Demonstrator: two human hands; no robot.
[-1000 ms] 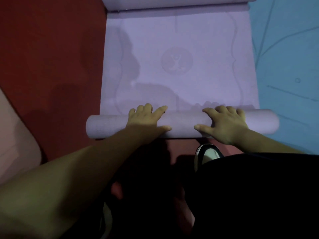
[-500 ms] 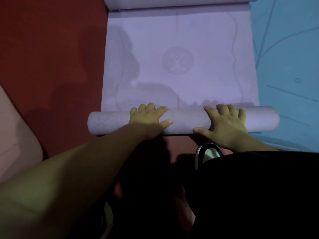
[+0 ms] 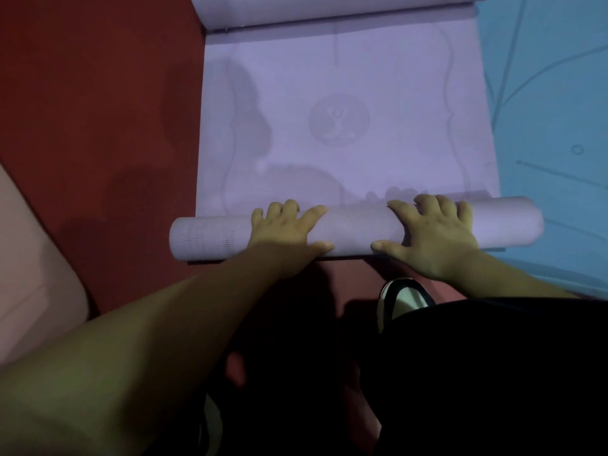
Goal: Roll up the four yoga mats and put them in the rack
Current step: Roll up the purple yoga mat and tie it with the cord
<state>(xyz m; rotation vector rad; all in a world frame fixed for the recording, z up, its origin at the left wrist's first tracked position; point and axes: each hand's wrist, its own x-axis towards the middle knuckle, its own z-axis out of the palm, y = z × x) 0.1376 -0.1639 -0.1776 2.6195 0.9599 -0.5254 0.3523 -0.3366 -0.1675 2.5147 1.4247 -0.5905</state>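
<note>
A red floor (image 3: 98,110) is seen across the left and the near middle of the view. On it a purple yoga mat (image 3: 329,77) is laid flat, running away from the person, and a round emblem (image 3: 339,120) with a figure is printed near its middle. A blue mat (image 3: 552,93) marked with thin curved lines is spread along its right edge, touching or just beside it; which cannot be told. A pink mat (image 3: 29,258) is cut off at the left edge, well apart from the purple one. At the top of the view a pale purple roll (image 3: 329,8) is laid across the mat's far end.

The near end of the purple mat is wound into a rolled part (image 3: 355,228), set crosswise and reaching past the flat sheet on both sides.

2 hands are laid on top of this roll. The left hand (image 3: 283,230) is placed left of the middle, its fingers (image 3: 316,213) spread and draped over the far side, the thumb on the near side. The right hand (image 3: 434,232) is placed right of the middle in the same way, its fingers (image 3: 427,204) spread. Nothing is clasped by either hand; the roll is only pressed from above.

A shoe (image 3: 404,297) is seen just below the right wrist.
</note>
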